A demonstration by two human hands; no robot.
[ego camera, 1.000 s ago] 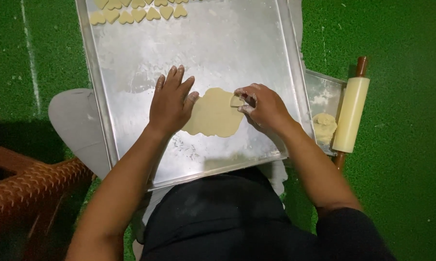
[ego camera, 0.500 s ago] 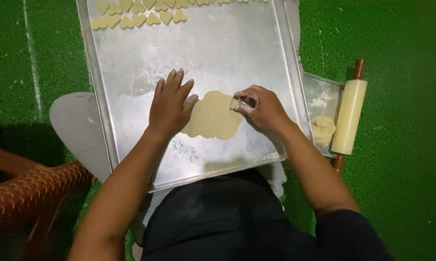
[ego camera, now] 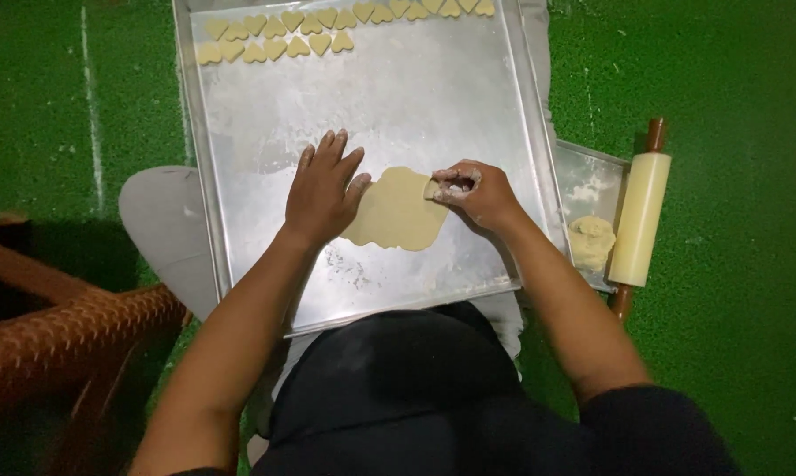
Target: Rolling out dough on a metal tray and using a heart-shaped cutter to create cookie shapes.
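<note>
A flat sheet of pale rolled dough [ego camera: 398, 211] lies on a large floured metal baking tray [ego camera: 468, 97] across my lap. My left hand [ego camera: 323, 189] rests flat, fingers spread, on the dough's left edge. Floury fingers of my right hand [ego camera: 473, 194] are closed on a small cutter pressed at the dough's upper right edge; the cutter itself is mostly hidden. Several heart-shaped dough cut-outs [ego camera: 279, 40] sit in rows along the tray's far edge.
A cream rolling pin with brown handles [ego camera: 640, 216] lies to the right on the green floor. Beside it a smaller metal tray [ego camera: 583, 172] holds a lump of dough [ego camera: 590, 242]. A brown woven basket [ego camera: 54, 335] stands at the lower left.
My right hand has shifted slightly up along the dough's right edge with the cutter. My left hand stays flat on the dough.
</note>
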